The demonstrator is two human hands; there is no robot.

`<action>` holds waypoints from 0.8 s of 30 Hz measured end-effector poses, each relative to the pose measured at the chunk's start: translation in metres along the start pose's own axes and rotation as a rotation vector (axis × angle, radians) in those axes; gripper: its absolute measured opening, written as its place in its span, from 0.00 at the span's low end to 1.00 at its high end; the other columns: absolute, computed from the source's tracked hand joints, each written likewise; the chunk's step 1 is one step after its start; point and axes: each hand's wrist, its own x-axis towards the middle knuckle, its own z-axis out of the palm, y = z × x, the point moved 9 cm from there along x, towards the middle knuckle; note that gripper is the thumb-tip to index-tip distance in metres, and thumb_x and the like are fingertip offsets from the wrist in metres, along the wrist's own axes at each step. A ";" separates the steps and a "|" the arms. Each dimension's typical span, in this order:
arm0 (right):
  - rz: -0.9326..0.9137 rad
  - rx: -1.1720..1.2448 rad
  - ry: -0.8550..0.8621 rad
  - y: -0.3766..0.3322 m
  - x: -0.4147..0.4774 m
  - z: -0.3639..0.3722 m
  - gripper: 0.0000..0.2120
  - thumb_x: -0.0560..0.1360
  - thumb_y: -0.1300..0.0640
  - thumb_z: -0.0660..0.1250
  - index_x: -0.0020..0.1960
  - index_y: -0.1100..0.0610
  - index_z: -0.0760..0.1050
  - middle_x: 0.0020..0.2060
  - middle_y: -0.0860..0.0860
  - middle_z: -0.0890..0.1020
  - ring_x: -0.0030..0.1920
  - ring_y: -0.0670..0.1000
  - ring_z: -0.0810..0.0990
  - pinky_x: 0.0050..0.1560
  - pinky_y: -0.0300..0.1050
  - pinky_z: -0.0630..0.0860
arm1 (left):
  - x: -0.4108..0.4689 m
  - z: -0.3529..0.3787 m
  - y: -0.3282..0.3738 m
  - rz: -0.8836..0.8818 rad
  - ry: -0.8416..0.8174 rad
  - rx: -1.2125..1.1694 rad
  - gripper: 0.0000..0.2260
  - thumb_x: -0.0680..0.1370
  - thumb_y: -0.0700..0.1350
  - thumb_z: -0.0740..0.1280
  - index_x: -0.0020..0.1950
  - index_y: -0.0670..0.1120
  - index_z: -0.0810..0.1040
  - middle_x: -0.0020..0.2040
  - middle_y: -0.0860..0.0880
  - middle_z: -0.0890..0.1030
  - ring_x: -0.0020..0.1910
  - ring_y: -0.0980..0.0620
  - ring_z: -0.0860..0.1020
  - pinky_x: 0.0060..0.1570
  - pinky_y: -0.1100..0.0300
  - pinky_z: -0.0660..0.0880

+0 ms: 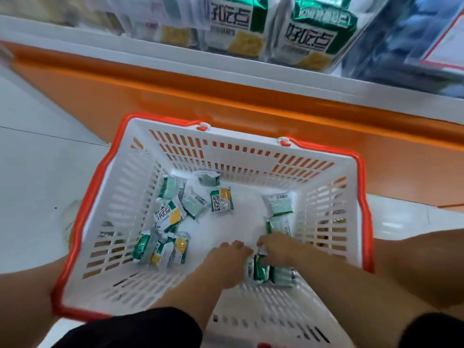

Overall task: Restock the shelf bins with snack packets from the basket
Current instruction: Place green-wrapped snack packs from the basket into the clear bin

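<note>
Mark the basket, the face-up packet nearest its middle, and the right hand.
basket [362, 197]: head view, orange rim, right side.
face-up packet [221, 199]: head view, centre of its printed front.
right hand [276, 249]: head view, back of the hand.

Packets [279, 276] — part-hidden under right hand [275, 250]

one basket [120, 204], about thirteen snack packets [221, 200], two hands [226, 259]

Shop, snack aisle. White shelf [175, 64] carries row of large identical retail bags [319, 31], same green-yellow branding as small snack packets [221, 200] lying in plastic shopping basket [238, 134]. Basket on pale tiled floor [37, 159], just beside orange shelf base [175, 101]. Red-bordered card [447, 38] at shelf's right end.
</note>
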 end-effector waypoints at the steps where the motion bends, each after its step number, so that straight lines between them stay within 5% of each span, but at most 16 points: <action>1: 0.017 0.009 0.039 0.001 0.002 -0.002 0.16 0.78 0.56 0.67 0.64 0.57 0.74 0.59 0.55 0.78 0.59 0.55 0.77 0.59 0.47 0.74 | 0.000 0.000 0.001 0.002 -0.007 0.010 0.23 0.80 0.42 0.61 0.74 0.53 0.64 0.70 0.47 0.67 0.64 0.40 0.71 0.62 0.42 0.73; 3: 0.039 -0.015 0.100 0.003 0.005 -0.002 0.01 0.77 0.59 0.66 0.48 0.57 0.75 0.45 0.52 0.78 0.49 0.52 0.79 0.49 0.44 0.75 | -0.002 0.003 0.002 0.001 -0.022 0.018 0.24 0.80 0.42 0.61 0.75 0.53 0.63 0.71 0.47 0.66 0.65 0.40 0.70 0.63 0.42 0.72; 4: 0.048 -0.033 0.110 0.003 0.006 -0.003 0.03 0.77 0.60 0.66 0.44 0.56 0.74 0.41 0.51 0.77 0.46 0.52 0.79 0.47 0.43 0.74 | -0.003 0.004 0.003 0.002 -0.027 0.026 0.24 0.80 0.42 0.62 0.76 0.53 0.62 0.72 0.47 0.65 0.66 0.40 0.69 0.63 0.42 0.71; 9: -0.021 -0.108 0.109 -0.008 -0.001 -0.018 0.04 0.75 0.61 0.69 0.48 0.60 0.81 0.48 0.54 0.82 0.49 0.53 0.80 0.54 0.44 0.76 | -0.009 0.000 -0.001 -0.003 -0.045 0.050 0.24 0.81 0.45 0.63 0.77 0.53 0.62 0.75 0.46 0.62 0.69 0.40 0.68 0.65 0.42 0.69; 11: -0.069 -0.093 0.126 -0.012 -0.012 -0.040 0.06 0.75 0.60 0.70 0.50 0.60 0.81 0.49 0.54 0.82 0.48 0.51 0.78 0.50 0.41 0.72 | -0.011 -0.010 -0.001 -0.003 -0.027 -0.013 0.24 0.81 0.43 0.62 0.77 0.53 0.63 0.77 0.47 0.60 0.72 0.41 0.66 0.68 0.43 0.68; 16: -0.169 0.144 0.283 -0.019 -0.062 -0.126 0.03 0.75 0.57 0.73 0.47 0.56 0.82 0.45 0.48 0.82 0.45 0.46 0.79 0.46 0.38 0.73 | -0.029 -0.072 -0.002 -0.051 0.041 -0.629 0.24 0.78 0.37 0.63 0.74 0.48 0.70 0.72 0.47 0.72 0.67 0.48 0.72 0.64 0.57 0.70; 19: -0.208 0.357 0.416 -0.016 -0.100 -0.162 0.03 0.73 0.60 0.74 0.42 0.55 0.81 0.45 0.48 0.83 0.46 0.48 0.82 0.50 0.46 0.81 | -0.054 -0.096 -0.003 -0.111 -0.028 -1.140 0.19 0.78 0.42 0.67 0.67 0.54 0.74 0.64 0.51 0.79 0.62 0.52 0.77 0.66 0.50 0.73; 24: -0.333 0.732 0.607 -0.033 -0.172 -0.204 0.02 0.73 0.64 0.73 0.46 0.60 0.82 0.43 0.53 0.86 0.39 0.45 0.84 0.41 0.39 0.80 | -0.105 -0.153 0.000 0.054 0.122 -1.357 0.17 0.78 0.46 0.71 0.67 0.48 0.76 0.57 0.49 0.84 0.57 0.50 0.81 0.66 0.47 0.74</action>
